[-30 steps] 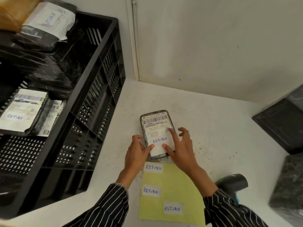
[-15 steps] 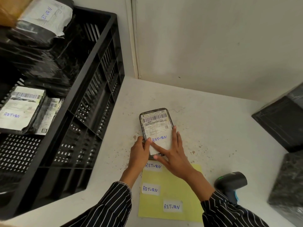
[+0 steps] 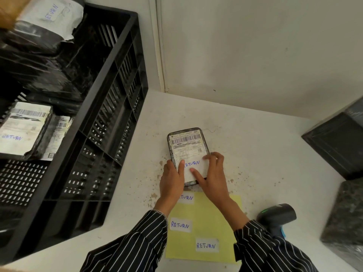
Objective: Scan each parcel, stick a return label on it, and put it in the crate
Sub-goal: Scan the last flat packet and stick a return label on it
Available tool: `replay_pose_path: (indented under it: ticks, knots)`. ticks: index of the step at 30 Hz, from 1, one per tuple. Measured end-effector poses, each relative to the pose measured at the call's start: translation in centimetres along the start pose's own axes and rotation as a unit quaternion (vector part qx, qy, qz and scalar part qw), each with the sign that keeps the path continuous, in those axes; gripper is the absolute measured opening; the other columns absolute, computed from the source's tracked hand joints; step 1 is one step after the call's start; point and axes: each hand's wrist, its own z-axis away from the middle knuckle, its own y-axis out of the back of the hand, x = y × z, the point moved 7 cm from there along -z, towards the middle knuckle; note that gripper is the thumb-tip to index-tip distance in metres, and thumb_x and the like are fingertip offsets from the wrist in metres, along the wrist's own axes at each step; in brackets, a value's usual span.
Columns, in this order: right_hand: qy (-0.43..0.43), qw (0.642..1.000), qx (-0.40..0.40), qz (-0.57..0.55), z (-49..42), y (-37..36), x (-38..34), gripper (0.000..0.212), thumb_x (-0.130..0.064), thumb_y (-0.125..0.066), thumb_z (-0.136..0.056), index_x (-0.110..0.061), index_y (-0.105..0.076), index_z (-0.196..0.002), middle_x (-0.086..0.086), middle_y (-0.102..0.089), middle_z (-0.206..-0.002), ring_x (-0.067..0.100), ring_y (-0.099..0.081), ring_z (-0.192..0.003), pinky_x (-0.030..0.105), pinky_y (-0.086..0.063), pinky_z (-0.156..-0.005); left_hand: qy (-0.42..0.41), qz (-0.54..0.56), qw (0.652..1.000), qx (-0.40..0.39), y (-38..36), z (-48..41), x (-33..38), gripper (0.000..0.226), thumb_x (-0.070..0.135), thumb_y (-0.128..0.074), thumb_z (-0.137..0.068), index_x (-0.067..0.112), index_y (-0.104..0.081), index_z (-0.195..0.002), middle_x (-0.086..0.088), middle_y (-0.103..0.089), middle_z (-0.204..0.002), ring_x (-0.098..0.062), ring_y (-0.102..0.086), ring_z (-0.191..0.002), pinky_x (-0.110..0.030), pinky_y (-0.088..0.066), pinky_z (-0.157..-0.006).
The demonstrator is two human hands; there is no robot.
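Black-wrapped parcel (image 3: 186, 143) lies flat in the middle of the bench (image 3: 261, 154), a return label (image 3: 193, 164) on its near half. The left hand (image 3: 171, 181) and right hand (image 3: 215, 177) press that label with straight fingers, gripping nothing. The crate (image 3: 110, 118) stands along the bench's left edge.

Crate (image 3: 117, 79): one.
Parcel (image 3: 186, 146) on the worktop (image 3: 255, 154): one, carrying one stuck label (image 3: 193, 163).
Yellow sheet (image 3: 216, 216): one, holding three loose labels (image 3: 180, 225), (image 3: 206, 245), (image 3: 186, 197).
Scanner (image 3: 279, 214): one.
Dark blocks at the right edge: two (image 3: 337, 142), (image 3: 345, 216).
Crate parcels showing paper: three (image 3: 53, 18), (image 3: 23, 130), (image 3: 59, 134); two read RETURN. The black-wrapped ones among them merge and cannot be counted.
Hands: two, left hand (image 3: 171, 181) and right hand (image 3: 213, 177).
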Motion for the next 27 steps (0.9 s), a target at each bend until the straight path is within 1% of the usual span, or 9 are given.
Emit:
replay_pose_path:
  ticks: [2, 3, 4, 6, 9, 14, 20, 23, 27]
  knots:
    - [-0.075, 0.997, 0.005, -0.019, -0.9, -0.6, 0.4, 0.091, -0.063, -0.064, -0.072, -0.007, -0.03, -0.136, 0.01, -0.039, -0.133, 0.022, -0.048, -0.116, 0.041, -0.052, -0.089, 0.004, -0.003, 1.0, 0.006, 0.1, 0.1, 0.2, 0.05, 0.05, -0.032, -0.096, 0.007, -0.045, -0.12, -0.009, -0.057, -0.117, -0.028, -0.06, -0.099, -0.04, -0.051, -0.079]
    - [-0.11, 0.994, 0.002, -0.023, -1.2, -0.8, 0.7, 0.095, -0.062, -0.065, -0.072, -0.008, -0.027, -0.14, 0.01, -0.043, -0.133, 0.023, -0.048, -0.118, 0.04, -0.049, -0.092, 0.001, -0.006, 1.0, 0.008, 0.1, 0.1, 0.2, 0.051, 0.05, -0.033, -0.096, 0.007, -0.045, -0.119, -0.009, -0.057, -0.116, -0.027, -0.06, -0.098, -0.039, -0.052, -0.077]
    - [-0.129, 0.991, 0.006, -0.021, -1.5, -0.9, 0.9, 0.09, -0.061, -0.064, -0.073, -0.01, -0.031, -0.139, 0.008, -0.049, -0.13, 0.023, -0.05, -0.117, 0.039, -0.049, -0.09, -0.007, -0.009, 1.0, 0.009, 0.1, 0.1, 0.3, 0.051, 0.051, -0.034, -0.095, 0.007, -0.045, -0.118, -0.009, -0.057, -0.116, -0.027, -0.06, -0.097, -0.039, -0.052, -0.076]
    - [-0.138, 0.99, 0.022, -0.032, -1.8, -1.1, 1.5, 0.067, -0.058, -0.06, -0.08, -0.014, -0.043, -0.127, 0.004, -0.058, -0.119, 0.022, -0.056, -0.107, 0.04, -0.051, -0.084, -0.025, -0.01, 1.0, 0.0, 0.0, 0.0, 0.2, 0.052, 0.052, -0.038, -0.093, 0.007, -0.044, -0.119, -0.009, -0.056, -0.117, -0.027, -0.06, -0.099, -0.039, -0.052, -0.077]
    - [-0.137, 0.986, 0.039, -0.091, -2.0, -1.0, 2.0, 0.044, -0.051, -0.048, -0.089, -0.017, -0.05, -0.117, 0.003, -0.063, -0.11, 0.022, -0.06, -0.097, 0.047, -0.052, -0.08, -0.034, 0.004, 0.999, -0.028, -0.3, -0.4, -0.2, 0.05, 0.049, -0.04, -0.094, 0.008, -0.041, -0.123, -0.008, -0.055, -0.121, -0.024, -0.058, -0.102, -0.034, -0.051, -0.08]
    - [-0.11, 0.986, 0.002, -0.126, -2.1, -0.5, 1.7, 0.045, -0.042, -0.036, -0.092, -0.015, -0.051, -0.124, -0.002, -0.058, -0.11, 0.022, -0.057, -0.103, 0.045, -0.05, -0.088, -0.028, 0.048, 0.997, -0.048, -0.6, -0.5, -0.2, 0.044, 0.04, -0.035, -0.098, 0.006, -0.04, -0.124, -0.01, -0.051, -0.123, -0.021, -0.054, -0.105, -0.029, -0.047, -0.081]
    - [-0.127, 0.975, -0.031, -0.18, -0.9, 0.2, 1.8, 0.035, -0.032, -0.036, -0.1, -0.025, -0.044, -0.133, 0.002, -0.054, -0.126, 0.021, -0.051, -0.117, 0.048, -0.045, -0.098, -0.039, 0.085, 0.988, -0.124, -0.2, 0.1, -0.4, 0.042, 0.042, -0.035, -0.098, 0.016, -0.04, -0.131, -0.004, -0.049, -0.13, -0.014, -0.05, -0.114, -0.03, -0.045, -0.095]
    - [-0.14, 0.964, -0.009, -0.226, 0.5, 1.6, 0.4, 0.032, -0.035, -0.039, -0.099, -0.034, -0.043, -0.131, -0.001, -0.05, -0.128, 0.016, -0.049, -0.12, 0.045, -0.045, -0.101, -0.053, 0.111, 0.99, -0.074, 1.2, 1.5, 0.5, 0.036, 0.044, -0.03, -0.098, 0.02, -0.046, -0.12, -0.002, -0.054, -0.119, -0.013, -0.054, -0.104, -0.031, -0.049, -0.088]
    - [-0.121, 0.957, 0.024, -0.261, 1.9, 4.3, -2.5, 0.036, -0.037, -0.041, -0.098, -0.03, -0.044, -0.133, -0.001, -0.049, -0.13, 0.013, -0.05, -0.119, 0.04, -0.047, -0.1, -0.084, 0.132, 0.987, -0.03, 3.3, 3.5, 2.4, 0.04, 0.053, -0.027, -0.096, 0.025, -0.048, -0.116, -0.001, -0.057, -0.114, -0.013, -0.057, -0.101, -0.039, -0.052, -0.088]
